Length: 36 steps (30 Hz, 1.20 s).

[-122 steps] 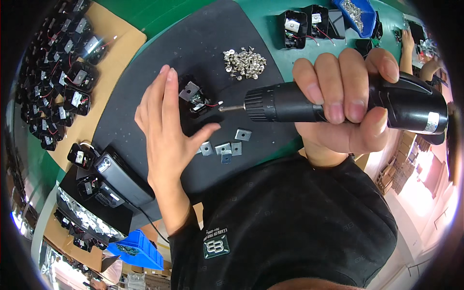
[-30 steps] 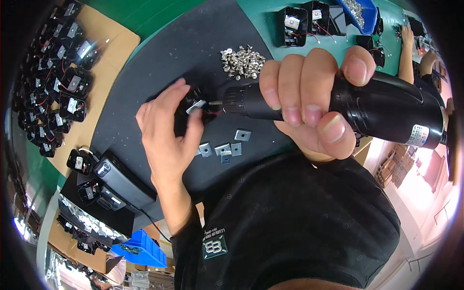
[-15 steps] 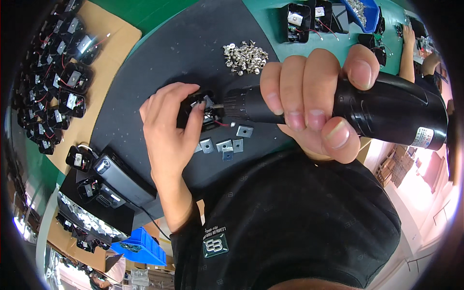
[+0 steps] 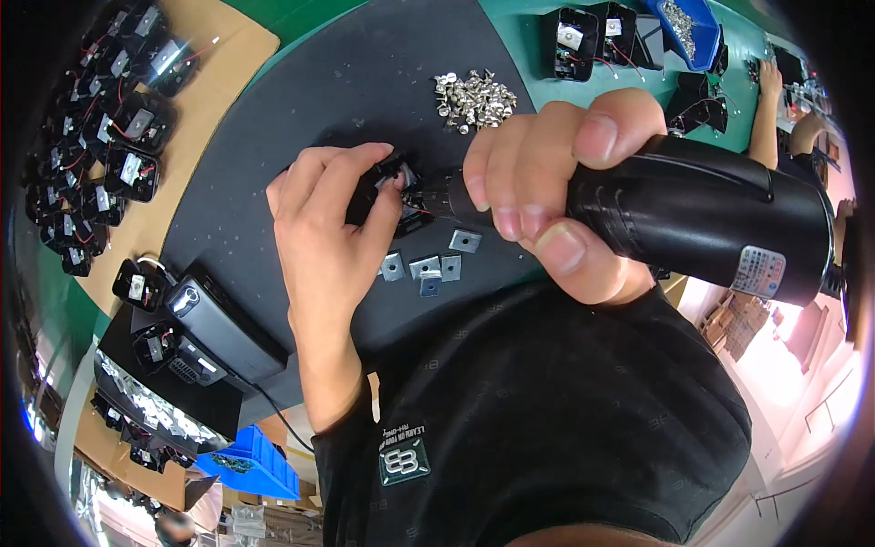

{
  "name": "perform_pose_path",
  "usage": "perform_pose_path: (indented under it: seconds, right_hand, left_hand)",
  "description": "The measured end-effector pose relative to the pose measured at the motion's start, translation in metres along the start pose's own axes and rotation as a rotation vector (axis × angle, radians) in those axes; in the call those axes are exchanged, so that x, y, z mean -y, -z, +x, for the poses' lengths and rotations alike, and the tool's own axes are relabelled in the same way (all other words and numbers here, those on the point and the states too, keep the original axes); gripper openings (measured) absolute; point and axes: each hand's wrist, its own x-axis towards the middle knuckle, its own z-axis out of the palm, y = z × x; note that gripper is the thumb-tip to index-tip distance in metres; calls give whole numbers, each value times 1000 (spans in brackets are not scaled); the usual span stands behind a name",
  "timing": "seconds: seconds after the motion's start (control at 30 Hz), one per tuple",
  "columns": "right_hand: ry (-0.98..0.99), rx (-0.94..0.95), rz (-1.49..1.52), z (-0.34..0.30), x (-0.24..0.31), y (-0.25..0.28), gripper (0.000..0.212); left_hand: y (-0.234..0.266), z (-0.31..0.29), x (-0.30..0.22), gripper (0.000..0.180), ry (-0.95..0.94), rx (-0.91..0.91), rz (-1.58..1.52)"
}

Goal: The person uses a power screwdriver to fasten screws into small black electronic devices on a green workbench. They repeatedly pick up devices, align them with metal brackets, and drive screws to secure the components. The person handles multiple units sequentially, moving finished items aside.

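Near the middle of the frame the left hand [image 4: 333, 214] was curled over a small black part [image 4: 394, 193], its fingers bent around the top edge and the thumb pressed against the side, so that the part sat pinched on the dark grey mat [image 4: 301, 100] with thin red wires showing at its right edge. The right hand [image 4: 547, 196] came in from the right, wrapped tightly around a black electric screwdriver [image 4: 702, 219] — four fingers closed over the barrel and the thumb underneath — and the tool's narrow front end lay against the small black part; the bit itself was hidden between the two hands. Just below the hands, in the centre of the frame, four small square metal plates [image 4: 427, 264] lay on the mat close together, one a little apart to the upper right. Above the hands, near the top centre, a loose heap of silver screws [image 4: 474, 96] rested on the same mat. At the upper left a brown board [image 4: 196, 137] carried rows of similar black parts [image 4: 100, 155] with pale square centres. At the lower left sat a dark grey box-shaped device [image 4: 223, 328], and beneath it a blue bin [image 4: 246, 460]. Along the top right, on the green tabletop [image 4: 538, 64], stood two more black parts [image 4: 592, 36] and a blue tray [image 4: 688, 27] holding metal pieces — beyond it, at the far right edge, another person's forearm [image 4: 766, 118] reached over the table.
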Motion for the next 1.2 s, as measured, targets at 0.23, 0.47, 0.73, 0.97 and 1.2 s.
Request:
perform_pose_path:
  seconds: [0.23, 0.47, 0.73, 0.97, 1.2]
  right_hand:
    - [53, -50, 97, -3, 9, -5, 49]
    - [54, -15, 144, 0, 26, 2, 47]
    - [53, -13, 179, -9, 7, -5, 50]
    - [15, -49, 112, -17, 5, -15, 49]
    - [63, -28, 139, -13, 7, -14, 49]
  left_hand:
    - [-2, -4, 8, 34, -49, 34, 13]
    - [14, -7, 8, 59, -93, 136, -87]
    - [11, -12, 3, 79, -169, 233, 72]
    - [4, -9, -1, 77, -148, 198, 57]
    - [2, -11, 2, 83, -160, 156, 24]
